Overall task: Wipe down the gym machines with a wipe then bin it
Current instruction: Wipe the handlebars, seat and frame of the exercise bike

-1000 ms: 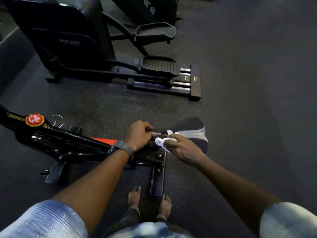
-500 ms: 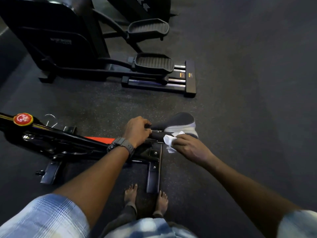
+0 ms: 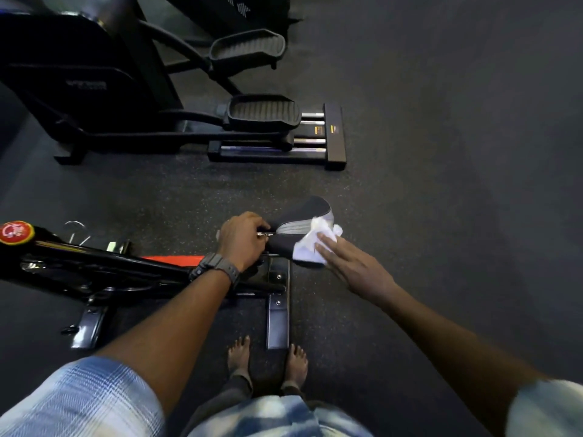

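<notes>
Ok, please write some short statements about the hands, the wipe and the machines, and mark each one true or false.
1. The right hand presses the wipe on the bike saddle with straight fingers. True.
2. The left hand hangs free at the person's side. False: it grips the front of the saddle.
3. The wipe is black. False: it is white.
4. The left wrist wears a watch. True.
5. The elliptical machine stands beyond the bike. True.
</notes>
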Tool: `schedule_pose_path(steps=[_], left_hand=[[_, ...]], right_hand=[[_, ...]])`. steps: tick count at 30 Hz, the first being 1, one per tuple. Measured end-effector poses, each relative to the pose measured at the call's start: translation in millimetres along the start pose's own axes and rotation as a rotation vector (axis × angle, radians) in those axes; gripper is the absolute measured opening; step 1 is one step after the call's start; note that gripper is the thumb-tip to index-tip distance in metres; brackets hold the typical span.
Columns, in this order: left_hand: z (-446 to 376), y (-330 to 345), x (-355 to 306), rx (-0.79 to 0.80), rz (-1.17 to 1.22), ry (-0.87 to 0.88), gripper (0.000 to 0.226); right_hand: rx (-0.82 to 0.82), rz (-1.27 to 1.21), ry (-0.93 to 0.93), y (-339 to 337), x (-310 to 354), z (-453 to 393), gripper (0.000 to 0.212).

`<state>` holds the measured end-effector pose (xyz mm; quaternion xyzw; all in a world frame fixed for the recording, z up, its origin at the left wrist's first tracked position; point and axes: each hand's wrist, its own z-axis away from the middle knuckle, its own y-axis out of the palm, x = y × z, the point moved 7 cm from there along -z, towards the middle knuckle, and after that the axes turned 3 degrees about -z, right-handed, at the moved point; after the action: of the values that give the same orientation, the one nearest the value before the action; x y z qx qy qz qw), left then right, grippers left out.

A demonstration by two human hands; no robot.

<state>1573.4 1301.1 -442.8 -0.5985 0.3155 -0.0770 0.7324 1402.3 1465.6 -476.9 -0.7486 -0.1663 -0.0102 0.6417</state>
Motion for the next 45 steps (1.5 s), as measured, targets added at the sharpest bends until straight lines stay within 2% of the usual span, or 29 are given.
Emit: schedule_pose_path(steps=[3,8,10,13,15,19,22,24,28,31,34,35,37,39,42,45], left_hand=[[-1,1,-1,-0.003,0.002,-0.012,0.024],[-2,3,1,0.008,-0.005,-0.005,0.024],[-1,3,0,-0.006,0.002,0.005,0.023],[1,1,0,-0.017,-0.008,0.006,0.022],[1,2,0,-0.019,-0.001,0.003,0.022],[2,2,3,-0.040,0.019,0.007,0.024],[4,1,5,-0.031,0.029,-0.004,0.030],[5,1,9,-0.004,0.052,-0.007,0.035],[6,-4,20,0.018,0.049,-0.051,0.046],[11,-7,26,0.019,0.023,-0.082,0.052],[24,-8,33,0.012,0.030,-0.084,0.048],[26,-9,35,0.015,0.032,-0.076,0.048],[27,-9,37,0.033,0.035,-0.058,0.053],[26,-10,41,0.046,0.035,-0.057,0.054],[25,-11,43,0.023,0.035,-0.047,0.047],[25,-9,41,-0.006,0.022,-0.041,0.032]], right_hand=[[-0.096,-0.174,0.294,13,7,-8,0.060],[-0.371,-0.567,0.753,17,23,7,0.072],[-0.402,-0.700,0.870,18,18,4,0.077],[-0.367,-0.860,0.980,20,-5,-13,0.065],[-0.369,-0.875,1.021,19,-8,-14,0.055],[-0.347,-0.738,0.943,31,42,1,0.069],[-0.294,-0.650,0.832,42,69,7,0.064],[-0.276,-0.484,0.741,37,62,4,0.061],[-0.113,-0.116,0.526,18,32,-31,0.063],[0.082,-0.084,0.346,20,41,-77,0.065],[0.174,-0.117,0.173,31,83,-107,0.066],[0.183,-0.129,0.134,31,89,-108,0.065],[0.102,-0.124,0.043,20,85,-103,0.054],[0.011,-0.014,-0.032,10,64,-97,0.041],[0.044,0.061,0.050,8,55,-111,0.031],[0.073,-0.008,0.087,23,89,-124,0.045]])
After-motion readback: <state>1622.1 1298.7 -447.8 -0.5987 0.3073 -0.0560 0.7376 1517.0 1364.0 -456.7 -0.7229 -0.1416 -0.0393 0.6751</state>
